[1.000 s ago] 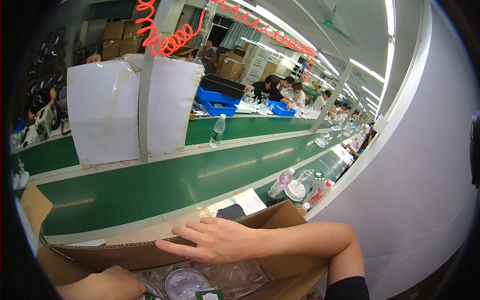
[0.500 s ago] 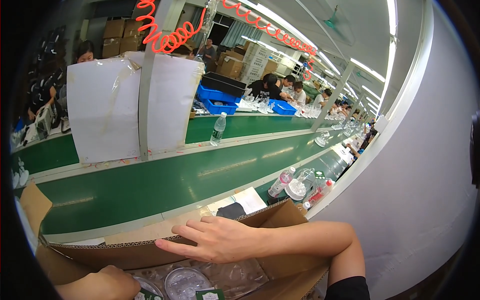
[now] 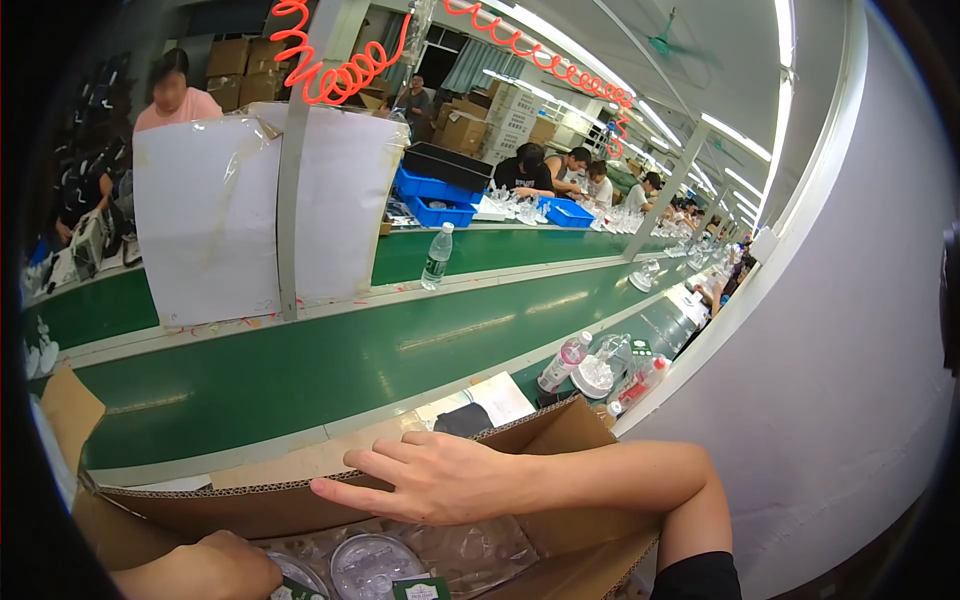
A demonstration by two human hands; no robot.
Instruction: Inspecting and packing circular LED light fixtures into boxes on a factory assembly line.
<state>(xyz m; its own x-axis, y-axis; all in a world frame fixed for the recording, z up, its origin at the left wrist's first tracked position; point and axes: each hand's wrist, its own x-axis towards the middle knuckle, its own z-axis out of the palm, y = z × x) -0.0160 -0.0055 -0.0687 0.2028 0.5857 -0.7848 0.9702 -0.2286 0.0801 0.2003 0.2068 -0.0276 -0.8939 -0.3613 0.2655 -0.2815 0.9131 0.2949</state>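
Observation:
My left hand (image 3: pixel 228 567) is down inside an open cardboard box (image 3: pixel 235 512), its fingers curled and their tips out of sight. Right beside it is a clear round plastic piece (image 3: pixel 300 574) with a green label, partly cut off by the lower edge. Another clear round plastic piece (image 3: pixel 368 566) lies to its right, a dark green card (image 3: pixel 420 589) at its front. Clear plastic wrapping (image 3: pixel 480 556) covers the box's contents farther right. Across the box's far wall reaches my right hand (image 3: pixel 425 482), palm down, fingers spread, holding nothing; whether it touches the cardboard I cannot tell.
Beyond the box runs a green conveyor belt (image 3: pixel 330 375). A pink-labelled bottle (image 3: pixel 565 362), a clear dome on a white base (image 3: pixel 594 375) and a red-capped bottle (image 3: pixel 640 380) stand at right. A water bottle (image 3: pixel 437 257) stands across the belt; a pale partition (image 3: pixel 800 400) borders the right.
Across the belt at far left, a person in pink has risen higher above the white board. Workers farther back have shifted slightly. My hands stay in place.

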